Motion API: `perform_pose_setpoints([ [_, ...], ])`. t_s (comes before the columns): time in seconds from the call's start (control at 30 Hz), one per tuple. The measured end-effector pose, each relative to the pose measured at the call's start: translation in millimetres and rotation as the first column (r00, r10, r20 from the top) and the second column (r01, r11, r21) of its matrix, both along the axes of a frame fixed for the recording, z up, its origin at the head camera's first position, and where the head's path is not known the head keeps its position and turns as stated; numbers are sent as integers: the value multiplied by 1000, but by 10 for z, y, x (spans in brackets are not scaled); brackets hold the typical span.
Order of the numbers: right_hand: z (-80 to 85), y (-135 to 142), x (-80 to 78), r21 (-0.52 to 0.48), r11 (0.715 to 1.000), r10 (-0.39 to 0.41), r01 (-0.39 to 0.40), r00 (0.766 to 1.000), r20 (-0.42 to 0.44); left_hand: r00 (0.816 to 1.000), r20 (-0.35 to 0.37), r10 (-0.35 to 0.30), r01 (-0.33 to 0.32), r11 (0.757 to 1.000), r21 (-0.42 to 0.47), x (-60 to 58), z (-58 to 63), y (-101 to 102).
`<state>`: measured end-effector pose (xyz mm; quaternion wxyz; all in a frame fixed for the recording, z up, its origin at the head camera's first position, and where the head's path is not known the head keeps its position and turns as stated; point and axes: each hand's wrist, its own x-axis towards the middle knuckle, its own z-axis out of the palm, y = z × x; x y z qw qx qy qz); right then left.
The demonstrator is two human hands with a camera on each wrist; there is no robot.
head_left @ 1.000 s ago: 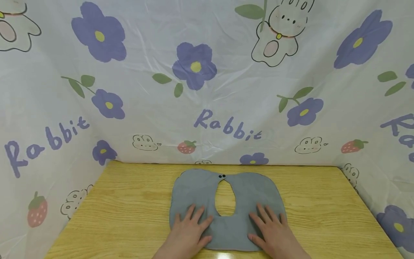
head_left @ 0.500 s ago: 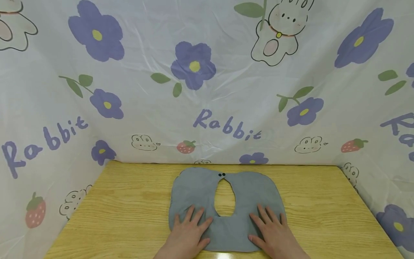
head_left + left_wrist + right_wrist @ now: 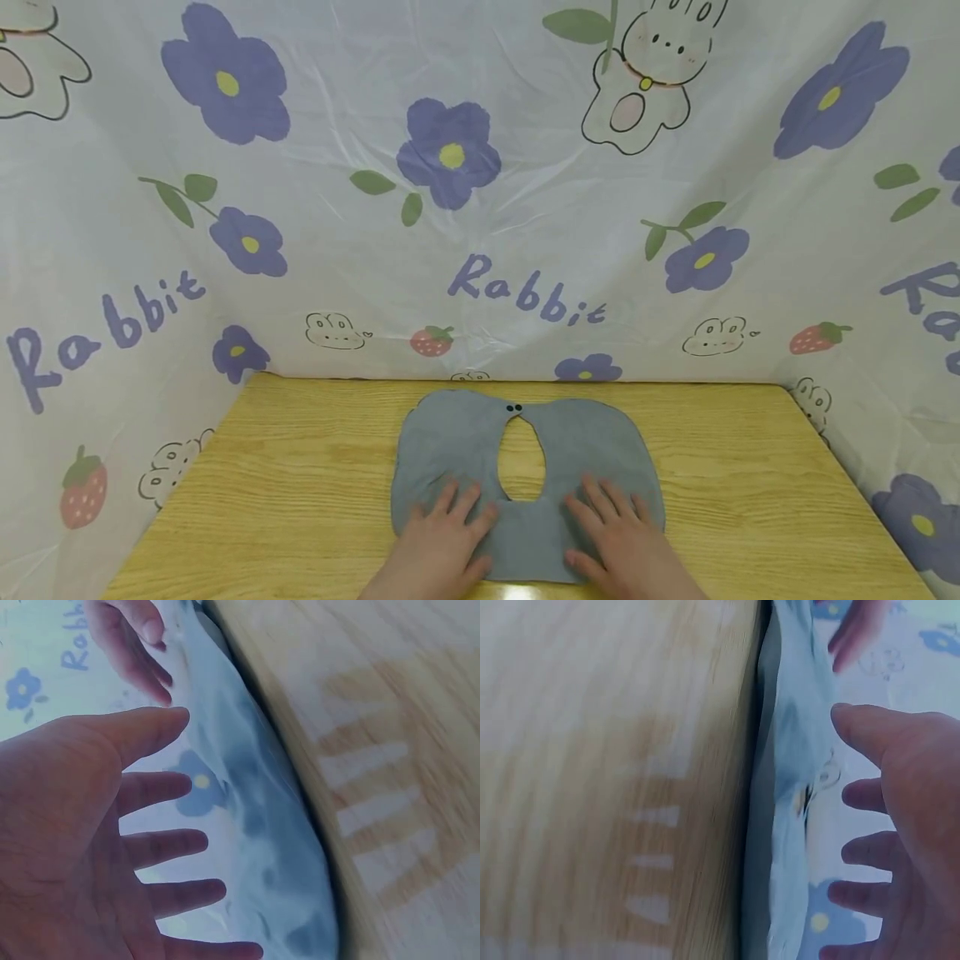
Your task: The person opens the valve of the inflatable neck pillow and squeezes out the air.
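Observation:
A grey cloth bib [image 3: 525,542] with an oval neck hole and two dark snaps at its top lies spread on the wooden table. Over its lower left part is my left hand [image 3: 438,542], fingers straight and spread. The right hand [image 3: 626,537] is over the lower right part, its fingers spread too and a little blurred. Seen from the left wrist, the left palm [image 3: 75,832] and fingertips stand clear of the bib [image 3: 262,817]. The right wrist view likewise shows a gap between the right hand [image 3: 922,802] and the bib [image 3: 791,712]. Neither hand holds anything.
The wooden tabletop [image 3: 750,492] extends to both sides of the bib. A white curtain [image 3: 525,217] printed with purple flowers, rabbits and strawberries encloses the table at the back and sides.
Both hands stayed spread over the bib, then shifted slightly toward each other, the right one leftward and the left one rightward. The bib has kept its place.

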<state>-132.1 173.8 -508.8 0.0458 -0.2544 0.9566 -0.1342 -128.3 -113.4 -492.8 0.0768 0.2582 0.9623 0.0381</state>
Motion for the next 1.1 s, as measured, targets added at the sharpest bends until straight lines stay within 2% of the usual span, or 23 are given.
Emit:
perform_pose_setpoints([
  [0.2, -14, -137, 111, 38, 991, 129, -127, 989, -65, 994, -38, -104, 102, 994, -41, 104, 73, 123],
  [0.33, -94, -203, 140, 59, 978, 204, -198, 973, -110, 980, -65, -187, 182, 981, -70, 124, 39, 175],
  [0.47, -179, -237, 157, 55, 969, 246, -241, 964, -99, 967, -61, -245, 240, 967, -84, 118, -35, 211],
  [0.57, -215, -251, 164, 55, 965, 258, -256, 966, -31, 968, -5, -251, 250, 966, -58, 108, -89, 218],
  [0.67, -248, -257, 168, 60, 962, 266, -266, 964, -2, 967, 49, -249, 251, 967, -36, 99, -126, 211],
  [0.8, -321, -246, 175, 66, 958, 282, -279, 958, -45, 964, 104, -244, 248, 969, -26, 89, -157, 205],
  [0.93, -393, -227, 183, 59, 957, 287, -282, 954, -90, 965, 105, -242, 245, 969, -16, 93, -177, 207],
  [1.1, -408, -215, 157, 58, 954, 299, -295, 950, -85, 965, 101, -243, 245, 970, -10, 89, -183, 207],
])
